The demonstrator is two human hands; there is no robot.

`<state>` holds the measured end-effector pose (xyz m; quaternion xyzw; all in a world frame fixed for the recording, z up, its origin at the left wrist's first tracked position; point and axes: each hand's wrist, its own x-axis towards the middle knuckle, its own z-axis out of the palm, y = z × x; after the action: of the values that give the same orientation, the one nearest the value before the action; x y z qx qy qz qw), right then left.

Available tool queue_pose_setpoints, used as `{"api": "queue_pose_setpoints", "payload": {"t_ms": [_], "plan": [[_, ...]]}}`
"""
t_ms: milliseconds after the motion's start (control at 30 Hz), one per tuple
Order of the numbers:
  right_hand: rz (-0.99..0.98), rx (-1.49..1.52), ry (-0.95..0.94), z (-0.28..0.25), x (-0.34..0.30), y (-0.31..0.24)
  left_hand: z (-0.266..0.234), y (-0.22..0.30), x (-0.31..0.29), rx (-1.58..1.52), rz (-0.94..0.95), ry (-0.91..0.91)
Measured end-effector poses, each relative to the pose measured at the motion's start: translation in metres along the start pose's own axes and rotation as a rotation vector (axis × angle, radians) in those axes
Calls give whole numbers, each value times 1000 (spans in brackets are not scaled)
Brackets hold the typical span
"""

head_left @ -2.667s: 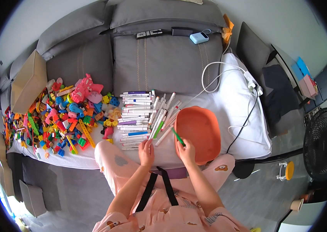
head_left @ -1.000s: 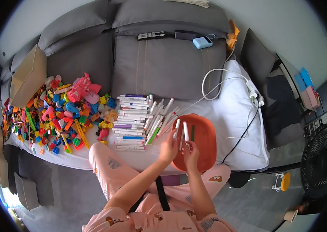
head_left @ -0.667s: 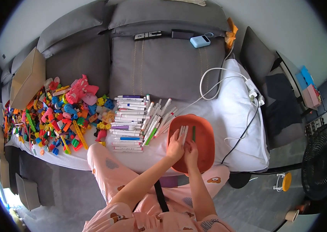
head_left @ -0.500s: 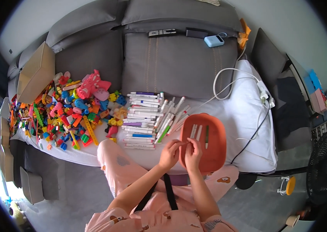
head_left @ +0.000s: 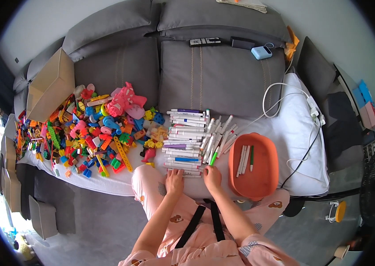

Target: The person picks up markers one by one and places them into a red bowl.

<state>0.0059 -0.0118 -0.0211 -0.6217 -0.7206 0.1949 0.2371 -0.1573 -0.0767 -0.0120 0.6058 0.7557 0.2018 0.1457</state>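
Observation:
White-barrelled markers (head_left: 184,146) with caps of several colours lie stacked in a neat pile on the white sofa cover. Looser ones slant along the pile's right side, among them a bright green marker (head_left: 213,158). At the pile's near left corner, my left hand (head_left: 174,181) rests with its fingers spread against the nearest markers. My right hand (head_left: 213,176) is at the near right corner, fingers pointing away, close to the green marker's lower end; neither hand lifts anything. Right of it stands an orange-red basin (head_left: 262,181) holding several markers, including a dark green one (head_left: 252,156).
A large heap of colourful toys and building blocks (head_left: 103,128) spreads left of the markers, beside a tipped beige bin (head_left: 50,84). White cables and a power strip (head_left: 314,106) lie on the right. A light blue power bank (head_left: 261,52) sits farther back.
Both hands have left the basin and moved to the near edge of the marker pile, the left hand farther left. The whole view has shifted a little to the right.

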Motion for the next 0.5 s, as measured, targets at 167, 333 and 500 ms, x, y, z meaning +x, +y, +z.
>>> {"api": "queue_pose_setpoints", "payload": {"t_ms": [167, 333, 500], "plan": [[-129, 150, 99, -14, -13, 5, 16, -7, 3, 55, 92, 51], [35, 482, 64, -46, -20, 3, 12, 11, 7, -47, 133, 126], [-4, 754, 239, -96, -19, 2, -5, 77, 13, -556, -66, 236]]}}
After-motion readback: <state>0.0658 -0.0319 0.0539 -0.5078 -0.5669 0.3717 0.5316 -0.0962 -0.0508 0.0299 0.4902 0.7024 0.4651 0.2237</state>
